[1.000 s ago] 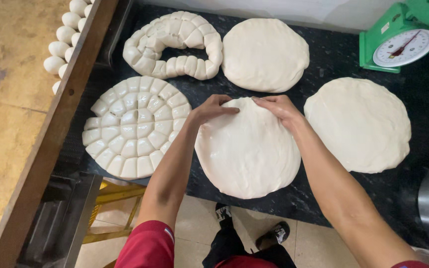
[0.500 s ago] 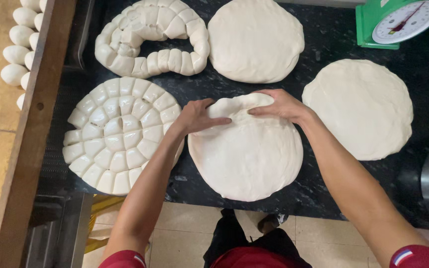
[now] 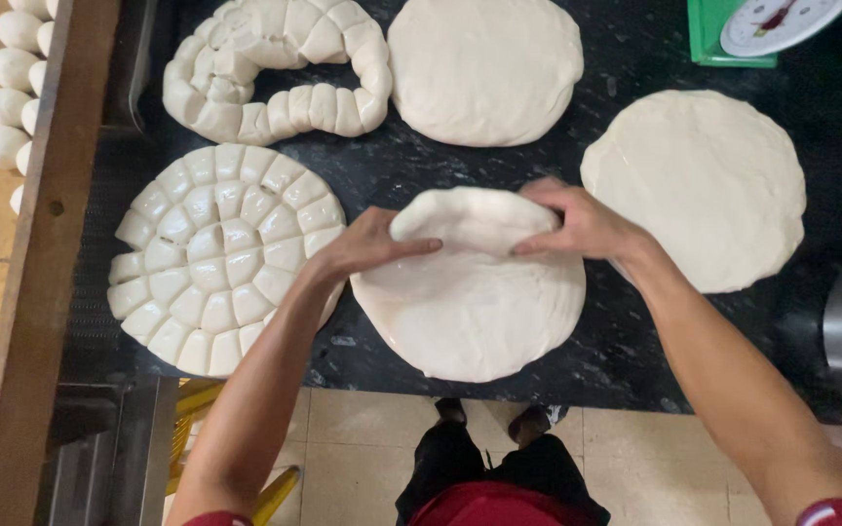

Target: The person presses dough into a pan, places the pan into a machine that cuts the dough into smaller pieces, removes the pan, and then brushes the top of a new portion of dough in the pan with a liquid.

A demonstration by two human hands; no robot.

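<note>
Dough round (image 3: 470,312): we pinch its far edge, left hand (image 3: 367,248) and right hand (image 3: 577,219); uneven pull risks tearing.

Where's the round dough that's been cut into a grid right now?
In the head view the cut dough round lies on the dark counter at the left, beside the left hand, just below the curved strip of cut pieces.

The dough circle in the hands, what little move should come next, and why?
Probably fold the raised far edge further toward the near side. Both the left hand and right hand pinch the far rim of the dough circle, already curled up off the black counter.
</note>
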